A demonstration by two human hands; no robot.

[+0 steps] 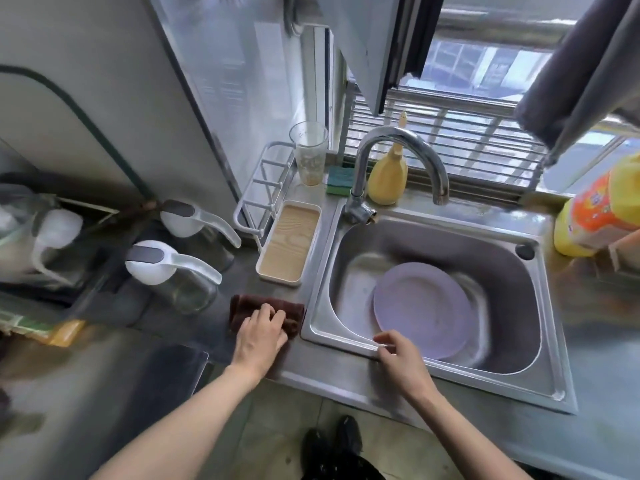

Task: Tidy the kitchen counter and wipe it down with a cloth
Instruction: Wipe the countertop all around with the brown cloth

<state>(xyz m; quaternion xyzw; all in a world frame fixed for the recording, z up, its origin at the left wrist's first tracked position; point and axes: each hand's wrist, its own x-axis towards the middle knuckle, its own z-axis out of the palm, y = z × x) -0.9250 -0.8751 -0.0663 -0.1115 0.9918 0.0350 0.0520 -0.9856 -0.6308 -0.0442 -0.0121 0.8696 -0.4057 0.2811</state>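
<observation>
A dark brown cloth (294, 311) lies on the grey counter (194, 320) just left of the steel sink (550, 372). My left hand (259, 336) presses on the cloth, fingers spread over its near half. My right hand (401, 355) rests on the sink's front rim, fingertips touching the metal edge and holding nothing. A lilac plate (422, 308) sits inside the basin, close to my right fingers.
Two clear jugs with white lids (162, 265) (183, 220) stand left of the cloth. A wood-grain lidded box (289, 247), white rack (263, 188), plastic cup (308, 157), sponge (339, 181), yellow bottle (388, 174) and tap (398, 164) line the back. An orange-yellow bag (595, 213) sits at right.
</observation>
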